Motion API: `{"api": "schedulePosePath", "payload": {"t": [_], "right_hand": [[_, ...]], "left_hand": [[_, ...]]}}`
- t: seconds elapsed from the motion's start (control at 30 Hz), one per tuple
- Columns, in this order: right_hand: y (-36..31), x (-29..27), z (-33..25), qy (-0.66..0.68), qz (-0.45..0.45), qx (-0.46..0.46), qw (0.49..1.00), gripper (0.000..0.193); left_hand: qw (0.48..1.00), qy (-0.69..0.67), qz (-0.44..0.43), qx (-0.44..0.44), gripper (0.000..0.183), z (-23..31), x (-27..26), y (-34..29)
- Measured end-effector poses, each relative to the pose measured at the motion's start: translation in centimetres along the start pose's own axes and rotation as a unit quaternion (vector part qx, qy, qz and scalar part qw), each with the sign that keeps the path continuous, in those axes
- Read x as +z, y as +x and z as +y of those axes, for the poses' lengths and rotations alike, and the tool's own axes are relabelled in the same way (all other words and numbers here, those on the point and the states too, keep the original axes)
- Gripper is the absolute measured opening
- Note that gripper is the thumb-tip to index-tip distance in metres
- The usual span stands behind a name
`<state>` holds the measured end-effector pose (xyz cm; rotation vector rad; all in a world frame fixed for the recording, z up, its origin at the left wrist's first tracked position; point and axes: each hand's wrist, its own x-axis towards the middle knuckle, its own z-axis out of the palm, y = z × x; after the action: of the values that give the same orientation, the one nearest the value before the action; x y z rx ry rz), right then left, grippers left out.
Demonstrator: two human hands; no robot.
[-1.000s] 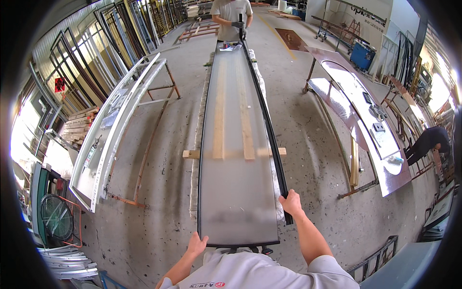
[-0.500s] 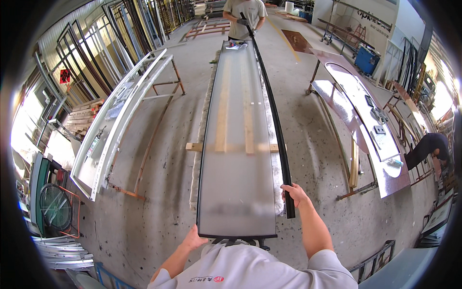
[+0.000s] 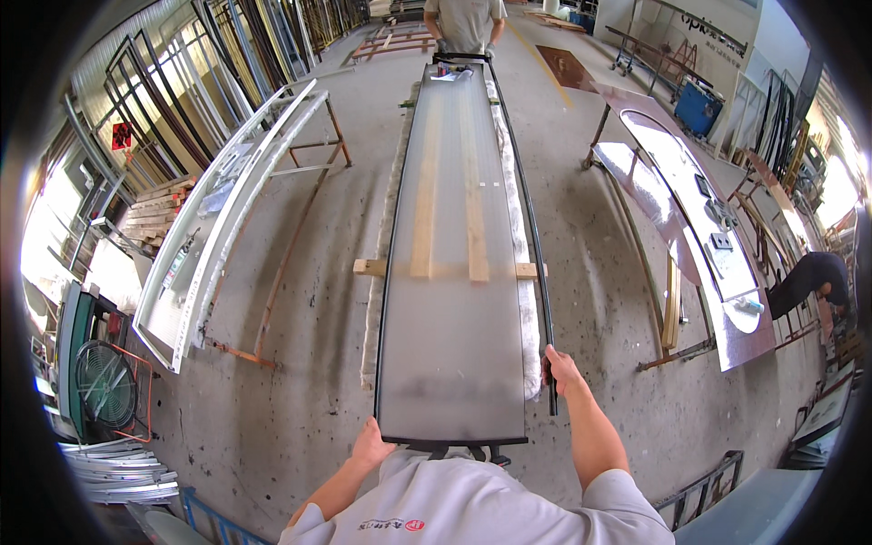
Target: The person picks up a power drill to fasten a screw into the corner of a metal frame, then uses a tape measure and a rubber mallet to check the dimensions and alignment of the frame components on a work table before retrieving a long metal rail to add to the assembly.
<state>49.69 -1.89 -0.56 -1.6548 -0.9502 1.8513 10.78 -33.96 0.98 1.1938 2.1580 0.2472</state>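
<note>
A long frosted glass panel (image 3: 450, 363) with thin black edging lies lengthwise in front of me. My left hand (image 3: 371, 443) grips its near left corner, thumb against the black edge. Along the panel's right side runs a long, slim black frame bar (image 3: 538, 245), a little apart from the glass. Near its close end my right hand (image 3: 560, 371) is wrapped round it. At the far end a co-worker (image 3: 465, 27) stands with gloved hands low, by the bar's far end and a short black crosspiece (image 3: 459, 58).
Under the panel are a wooden crosspiece (image 3: 371, 267) and padded supports (image 3: 530, 336). To the left stands a rack with white frame profiles (image 3: 213, 227). On the right, another rack carries a rounded panel (image 3: 690, 209). A fan (image 3: 106, 386) stands at lower left.
The black bar has turned onto its narrow edge and shifted right, off the panel's side. Its far end has come down, the co-worker's hands with it. My left hand stays at the corner.
</note>
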Motion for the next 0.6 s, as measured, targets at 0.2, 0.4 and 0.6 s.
{"api": "schedulePosePath", "payload": {"t": [0.2, 0.4, 0.6], "right_hand": [[0.2, 0.7, 1.0, -0.042, 0.048, -0.013, 0.998, 0.042], [-0.4, 0.6, 2.0, -0.053, 0.056, -0.003, 0.997, 0.042], [-0.9, 0.3, 3.1, -0.065, 0.045, -0.008, 0.997, 0.042]], "left_hand": [[1.000, -0.013, 0.005, 0.000, 0.077, 0.7, -0.5, 0.0], [1.000, -0.019, 0.017, 0.011, 0.076, 0.5, -0.1, 0.0], [0.999, -0.016, 0.020, 0.023, 0.073, 0.1, 0.1, 0.1]]}}
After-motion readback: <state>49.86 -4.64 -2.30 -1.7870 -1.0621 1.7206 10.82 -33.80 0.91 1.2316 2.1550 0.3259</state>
